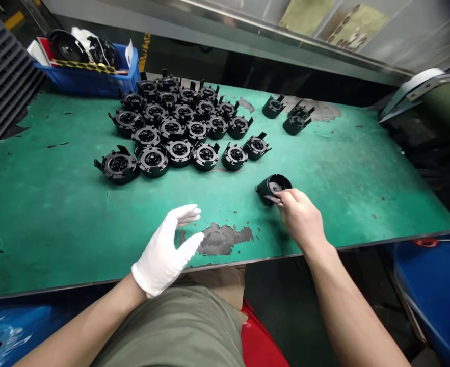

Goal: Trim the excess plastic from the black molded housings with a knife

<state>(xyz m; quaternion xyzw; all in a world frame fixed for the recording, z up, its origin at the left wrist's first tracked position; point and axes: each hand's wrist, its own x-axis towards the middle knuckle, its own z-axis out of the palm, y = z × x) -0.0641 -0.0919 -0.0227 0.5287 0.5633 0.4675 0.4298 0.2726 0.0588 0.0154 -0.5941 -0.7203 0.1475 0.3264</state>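
My bare right hand (301, 216) pinches the near rim of a black round plastic housing (266, 189), which is tilted so that its hollow inside shows. My left hand (169, 250), in a white glove, is held above the front of the table with thumb and fingers apart and nothing between them. Beyond my hands stands a cluster of similar black round housings (179, 149), many with upright tabs and detailed tops. A few more black housings (274, 107) stand apart at the back right.
The green table top (56, 214) has worn grey patches. A blue bin (87, 81) with black parts and white material stands at the back left. Grey ribbed trays (3, 81) rise at the left edge. A machine part with a green belt (439, 107) is at the right.
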